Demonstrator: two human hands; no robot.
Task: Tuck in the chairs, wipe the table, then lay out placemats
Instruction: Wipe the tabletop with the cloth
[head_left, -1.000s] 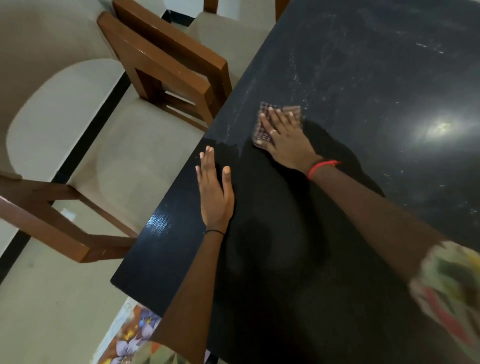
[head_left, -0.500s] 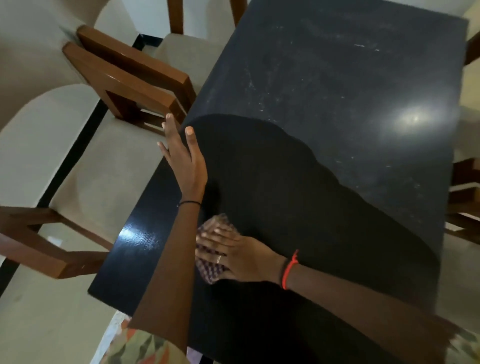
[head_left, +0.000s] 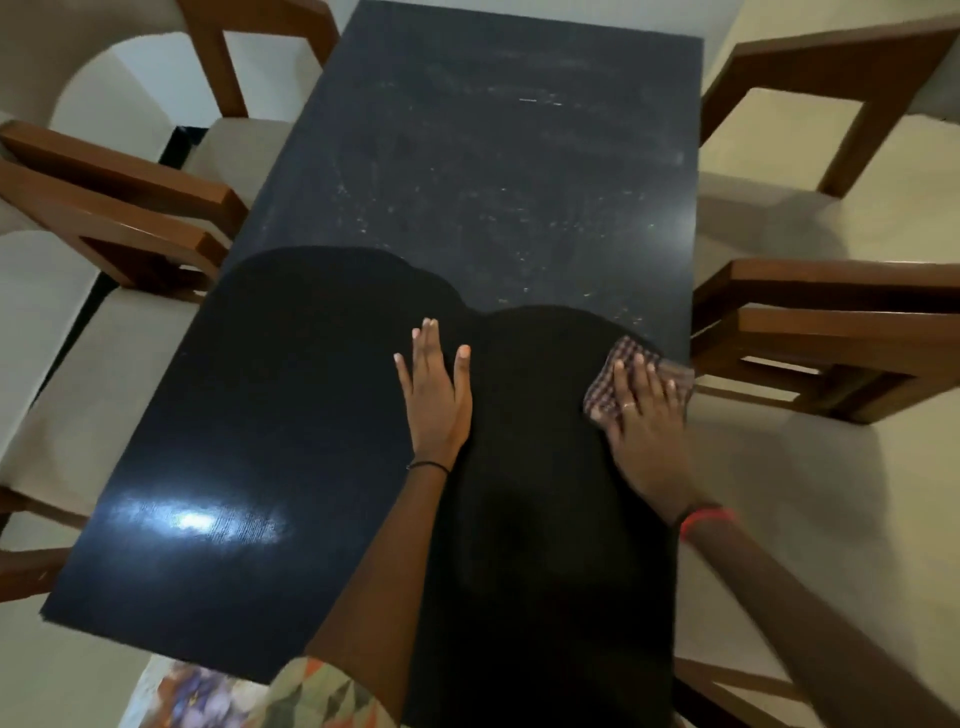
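Note:
A long black table (head_left: 291, 415) fills the middle of the view; its near half looks dark and wiped, its far half dusty and streaked. My right hand (head_left: 647, 431) presses a brown checked cloth (head_left: 618, 374) flat against the table's right edge, fingers straight over it. My left hand (head_left: 436, 395) rests flat on the tabletop to the left of the cloth, fingers straight, holding nothing. Wooden chairs with beige seats stand tucked along both sides: two on the left (head_left: 130, 208) and two on the right (head_left: 831, 332).
The beige floor (head_left: 831, 519) runs along the table's right side. A dark stripe in the floor (head_left: 176, 140) lies beyond the left chairs. A light glare sits on the tabletop near its left front corner. No placemats are in view.
My right hand has swept the cloth from the near left part of the table across to its right edge. My left hand has shifted from the left edge to the table's middle.

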